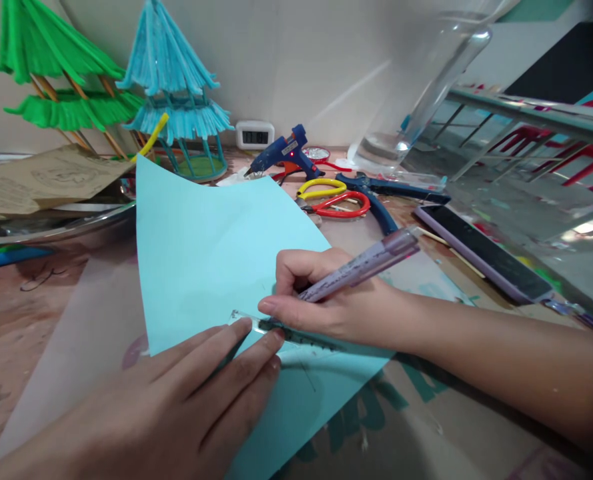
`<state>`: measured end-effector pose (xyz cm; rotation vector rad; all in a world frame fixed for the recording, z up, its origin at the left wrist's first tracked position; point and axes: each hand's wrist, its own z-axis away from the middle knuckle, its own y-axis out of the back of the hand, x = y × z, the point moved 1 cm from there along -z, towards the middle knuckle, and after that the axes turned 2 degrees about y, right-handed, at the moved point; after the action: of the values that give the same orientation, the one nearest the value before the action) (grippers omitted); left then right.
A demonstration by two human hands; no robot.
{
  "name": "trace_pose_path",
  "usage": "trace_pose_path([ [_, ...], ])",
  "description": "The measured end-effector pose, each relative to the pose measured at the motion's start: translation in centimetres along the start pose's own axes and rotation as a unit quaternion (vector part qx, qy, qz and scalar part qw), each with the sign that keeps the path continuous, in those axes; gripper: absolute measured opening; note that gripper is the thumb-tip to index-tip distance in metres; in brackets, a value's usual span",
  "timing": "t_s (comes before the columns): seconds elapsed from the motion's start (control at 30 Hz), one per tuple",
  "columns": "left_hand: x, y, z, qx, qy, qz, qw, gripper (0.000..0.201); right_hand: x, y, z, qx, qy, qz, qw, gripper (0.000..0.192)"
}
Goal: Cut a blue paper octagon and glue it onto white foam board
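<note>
A sheet of light blue paper (201, 247) lies at the middle of the table, its far left edge curling up. Across it rests a clear ruler (306, 339), partly covered by my hands. My left hand (191, 387) lies flat with fingers stretched, its fingertips pressing the ruler onto the paper. In my right hand (336, 303) is a purple pen (361, 263), held in a writing grip above the ruler; its tip is hidden behind my fingers. A thin drawn line shows on the paper below the ruler.
Behind the paper are a blue glue gun (286, 152), scissors with red and yellow handles (341, 205), dark blue pliers (376, 190) and a small clock (255, 135). A phone (481, 250) lies right. Green (71, 73) and blue (169, 60) tiered models stand back left, near a metal bowl (91, 223).
</note>
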<state>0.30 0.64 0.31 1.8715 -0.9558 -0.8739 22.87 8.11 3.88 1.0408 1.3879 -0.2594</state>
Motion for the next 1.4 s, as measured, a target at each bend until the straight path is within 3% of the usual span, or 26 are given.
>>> trace_pose_path([
  [0.17, 0.0, -0.1, -0.2, 0.024, 0.014, 0.003, 1.0, 0.031, -0.4, -0.1, -0.1, 0.012, 0.024, 0.038, 0.999, 0.034],
  [0.43, -0.1, -0.4, 0.0, 0.008, 0.006, 0.007, 1.0, 0.03, -0.8, -0.1, 0.2, 0.025, 0.023, 0.089, 0.995, 0.034],
  [0.63, 0.1, -0.5, 1.2, -0.038, 0.033, 0.02, 0.999, 0.046, -0.8, 0.1, 0.3, 0.01, 0.023, 0.103, 0.994, 0.032],
  [0.87, -0.5, 0.2, 0.8, -0.042, 0.024, 0.041, 0.998, 0.045, -0.8, 0.4, 0.7, -0.026, 0.029, 0.094, 0.995, 0.031],
  [1.4, -1.1, 0.6, -0.1, -0.068, 0.023, 0.049, 0.996, 0.056, -0.6, 0.6, 0.7, -0.018, 0.059, 0.093, 0.994, 0.031],
])
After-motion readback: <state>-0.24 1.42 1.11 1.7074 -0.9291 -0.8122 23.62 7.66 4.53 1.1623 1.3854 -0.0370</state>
